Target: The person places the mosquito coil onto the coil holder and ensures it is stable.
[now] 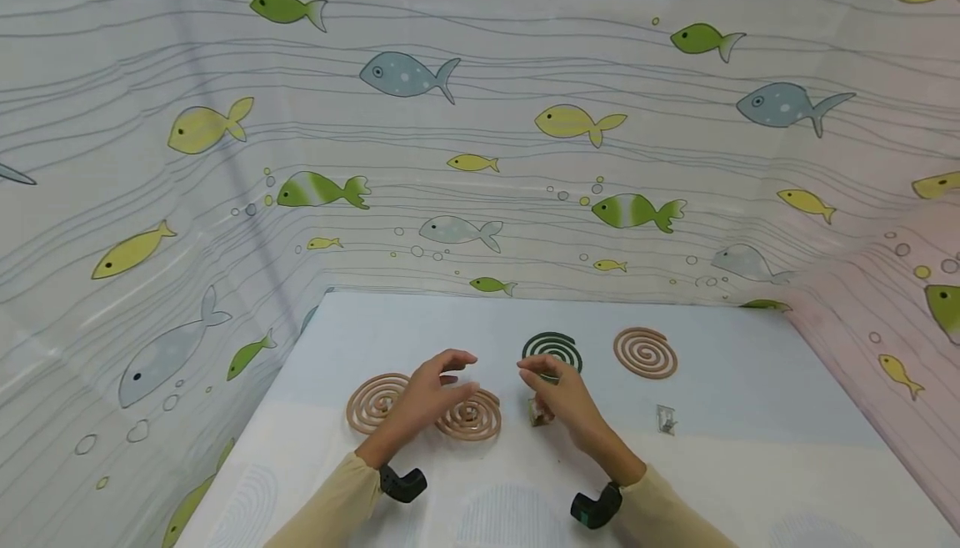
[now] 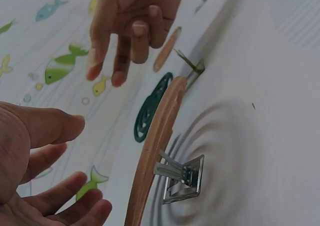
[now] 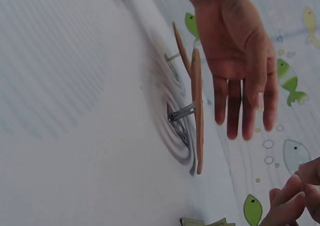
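Two brown mosquito coils, one on the left (image 1: pixel 367 406) and one beside it (image 1: pixel 491 421), sit raised on small metal stands (image 2: pixel 187 178). My left hand (image 1: pixel 427 398) hovers over them, fingers spread and thumb apart, holding nothing. To the right, my right hand (image 1: pixel 562 398) hangs above a small metal stand (image 1: pixel 537 413), its fingers loosely bent and nothing between them. Behind that hand lies a green mosquito coil (image 1: pixel 551 348), partly covered by the fingers. Both hands are apart from the coils, palms facing each other.
Another brown mosquito coil (image 1: pixel 645 354) lies flat at the back right. A silvery metal stand (image 1: pixel 666 419) rests nearer on the white table (image 1: pixel 750 465). Fish-patterned sheeting (image 1: pixel 480 131) encloses the table at the back and both sides. Dark wrist cameras (image 1: pixel 403 484) are worn on both wrists.
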{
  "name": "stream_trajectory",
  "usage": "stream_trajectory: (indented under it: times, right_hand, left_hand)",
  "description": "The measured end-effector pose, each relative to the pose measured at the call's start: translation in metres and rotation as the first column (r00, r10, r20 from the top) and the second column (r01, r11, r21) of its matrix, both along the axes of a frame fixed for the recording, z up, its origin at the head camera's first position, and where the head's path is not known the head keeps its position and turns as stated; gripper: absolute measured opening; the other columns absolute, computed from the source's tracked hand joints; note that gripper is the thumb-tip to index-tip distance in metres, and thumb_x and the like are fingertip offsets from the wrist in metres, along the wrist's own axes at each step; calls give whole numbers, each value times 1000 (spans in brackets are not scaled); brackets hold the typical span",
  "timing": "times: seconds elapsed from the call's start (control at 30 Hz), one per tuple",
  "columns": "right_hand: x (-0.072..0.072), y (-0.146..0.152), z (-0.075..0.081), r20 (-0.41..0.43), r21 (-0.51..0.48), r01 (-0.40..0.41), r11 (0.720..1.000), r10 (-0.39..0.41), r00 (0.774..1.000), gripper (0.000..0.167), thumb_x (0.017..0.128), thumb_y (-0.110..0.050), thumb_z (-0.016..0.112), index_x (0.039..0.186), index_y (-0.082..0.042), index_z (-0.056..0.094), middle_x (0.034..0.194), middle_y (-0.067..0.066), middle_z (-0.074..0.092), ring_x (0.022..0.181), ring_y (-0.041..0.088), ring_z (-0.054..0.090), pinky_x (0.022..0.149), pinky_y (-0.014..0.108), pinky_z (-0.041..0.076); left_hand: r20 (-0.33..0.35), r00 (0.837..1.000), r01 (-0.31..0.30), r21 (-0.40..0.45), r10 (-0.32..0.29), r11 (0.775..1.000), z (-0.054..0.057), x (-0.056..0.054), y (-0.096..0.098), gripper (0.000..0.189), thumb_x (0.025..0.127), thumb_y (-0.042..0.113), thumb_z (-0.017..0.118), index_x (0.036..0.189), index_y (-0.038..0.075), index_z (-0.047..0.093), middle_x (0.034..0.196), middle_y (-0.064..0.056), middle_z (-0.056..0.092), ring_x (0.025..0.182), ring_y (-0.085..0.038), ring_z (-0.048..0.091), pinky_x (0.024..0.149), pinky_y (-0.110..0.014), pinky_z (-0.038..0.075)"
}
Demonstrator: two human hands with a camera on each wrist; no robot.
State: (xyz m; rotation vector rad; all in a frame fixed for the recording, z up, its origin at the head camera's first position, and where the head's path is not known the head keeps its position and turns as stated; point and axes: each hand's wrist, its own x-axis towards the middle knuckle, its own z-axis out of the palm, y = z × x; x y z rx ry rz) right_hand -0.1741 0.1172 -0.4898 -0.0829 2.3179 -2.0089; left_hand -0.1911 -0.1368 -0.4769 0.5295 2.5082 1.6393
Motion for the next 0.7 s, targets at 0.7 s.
stream_trajectory:
  times: [0.7]
  right_hand:
    - [-18,40,-12,-17,0,70,998,-70,997,31,100,-26,71,123,-5,69,102,14,59,61,16,50,52,27,44]
  left_hand:
    - [-22,1000,-16,-70,15,997,13,-38,29,32,99,22,72,128,14,64,126,0,65,114,-21,64,89,-41,55]
